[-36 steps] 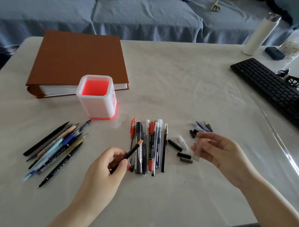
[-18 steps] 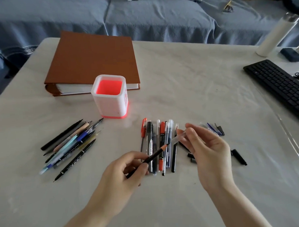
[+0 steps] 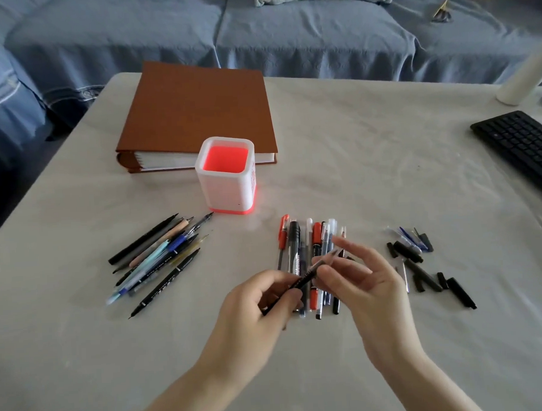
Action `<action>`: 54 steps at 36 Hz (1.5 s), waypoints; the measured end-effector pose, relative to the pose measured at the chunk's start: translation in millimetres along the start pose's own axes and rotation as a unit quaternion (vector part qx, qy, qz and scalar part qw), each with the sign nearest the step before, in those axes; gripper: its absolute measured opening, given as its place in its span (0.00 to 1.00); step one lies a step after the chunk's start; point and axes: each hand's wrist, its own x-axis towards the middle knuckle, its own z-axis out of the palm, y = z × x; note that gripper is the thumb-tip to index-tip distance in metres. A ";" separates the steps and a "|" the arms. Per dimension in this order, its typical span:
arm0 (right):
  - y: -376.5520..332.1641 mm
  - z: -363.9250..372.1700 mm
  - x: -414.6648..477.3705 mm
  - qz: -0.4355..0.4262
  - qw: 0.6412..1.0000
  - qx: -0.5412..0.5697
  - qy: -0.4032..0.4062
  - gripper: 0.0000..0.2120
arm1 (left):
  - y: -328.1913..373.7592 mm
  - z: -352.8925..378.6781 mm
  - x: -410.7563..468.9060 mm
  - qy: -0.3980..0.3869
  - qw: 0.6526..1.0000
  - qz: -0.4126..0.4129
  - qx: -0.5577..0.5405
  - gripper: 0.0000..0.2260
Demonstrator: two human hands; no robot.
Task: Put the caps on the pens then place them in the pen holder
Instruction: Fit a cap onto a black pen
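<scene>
Right hand [image 3: 369, 281] moved from cap pile [image 3: 421, 261] to left hand [image 3: 258, 305]; clear cap [image 3: 329, 257] now at pen [image 3: 304, 280] tip.

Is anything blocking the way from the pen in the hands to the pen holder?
Nothing visible does. The left hand grips the black pen and the right hand pinches its tip end, above a row of pens lying flat on the table. The pen holder stands beyond them, its top open.

Beyond your fingers [image 3: 352, 250] the pen holder [image 3: 225, 188] is showing smooth, glossy white plastic; beneath them the bench [image 3: 355, 170] is looking matt and faintly creased.
</scene>
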 end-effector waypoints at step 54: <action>9.9 -131.4 62.4 -0.007 0.709 -0.702 0.076 0.10 | -30.1 -24.4 25.0 0.049 0.975 -0.018 0.216 0.08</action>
